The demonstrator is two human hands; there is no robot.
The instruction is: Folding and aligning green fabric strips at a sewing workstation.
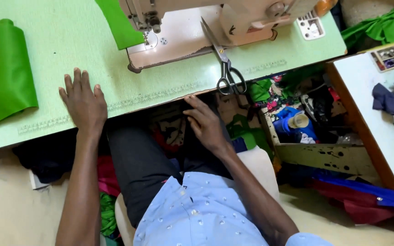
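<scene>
Box holding blue spool, fabric scraps

Not much packaging on show here. Down to the right of the green counter sits an open cardboard box, rectangular, its pale front wall scuffed with dark marks, stuffed with cloth scraps. Up at the far right, on a white side table, lies a small shallow tray-like box, split into compartments holding tiny bits. No labels, signs or screens visible.
</scene>
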